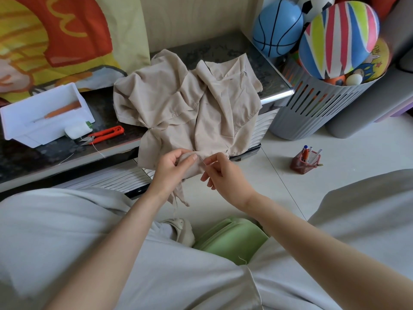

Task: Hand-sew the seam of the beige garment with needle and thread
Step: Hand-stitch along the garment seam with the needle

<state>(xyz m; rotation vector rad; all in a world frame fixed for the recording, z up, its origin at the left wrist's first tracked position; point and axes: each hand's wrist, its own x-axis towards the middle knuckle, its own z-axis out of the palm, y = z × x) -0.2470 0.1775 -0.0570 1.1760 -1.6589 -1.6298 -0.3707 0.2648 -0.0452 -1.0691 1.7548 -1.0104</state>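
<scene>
The beige garment (185, 101) lies crumpled on the dark tabletop (223, 50), with its lower edge hanging over the front. My left hand (173, 170) grips a bunched fold of that hanging edge, thumb on top. Just to its right, my right hand (220, 172) pinches a thin needle (203, 161) between thumb and forefinger, its tip at the fabric by my left thumb. A thread is too fine to make out there.
Red thread snips (104, 134), a white thread spool (77, 130) and a white tray (26, 130) holding an orange-handled tool (62, 110) sit at the table's left. A grey basket (312, 108) of balls stands at right, a red pen holder (305, 162) on the floor, a green stool (232, 239) below.
</scene>
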